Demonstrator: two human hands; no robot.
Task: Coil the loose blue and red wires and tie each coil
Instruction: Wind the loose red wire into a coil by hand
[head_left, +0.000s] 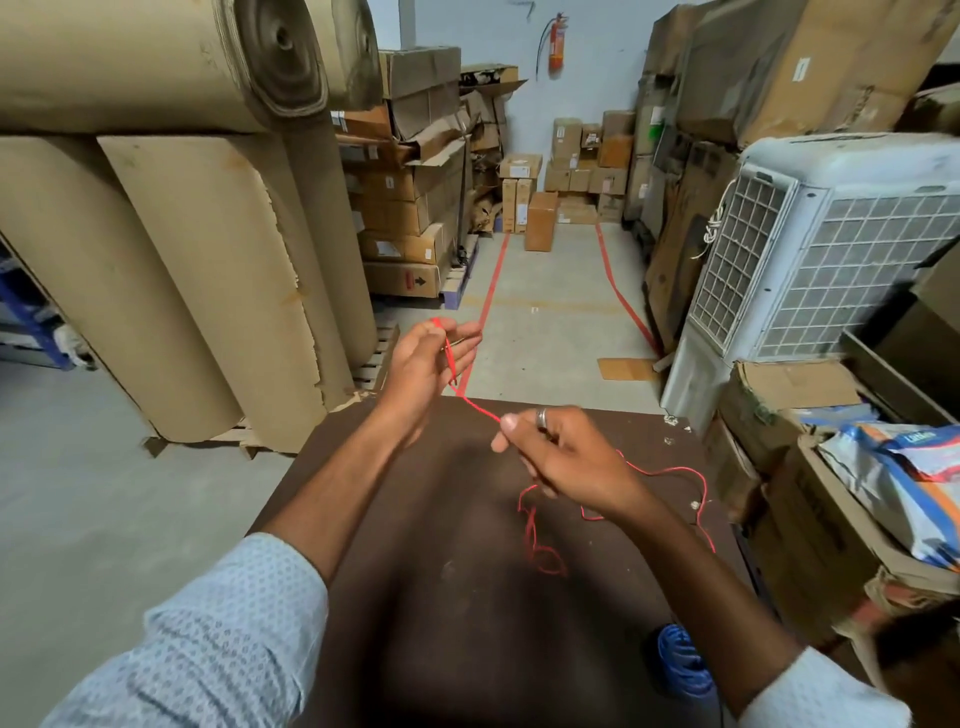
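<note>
A thin red wire (535, 530) lies in loose tangles on the dark brown table (457, 649). My left hand (428, 364) is raised past the table's far edge and pinches one end of the red wire between thumb and fingers. From there the wire runs taut down to my right hand (558, 454), which pinches it over the table's middle. Behind my right hand the rest of the wire trails in loops to the right. A blue wire coil (680, 662) lies at the near right of the table, partly hidden by my right forearm.
Large brown paper rolls (197, 270) stand on pallets at the left. A white air cooler (810, 249) and stacked cartons (810, 436) crowd the table's right side. An aisle of concrete floor (550, 312) with red tape lines runs ahead toward more boxes.
</note>
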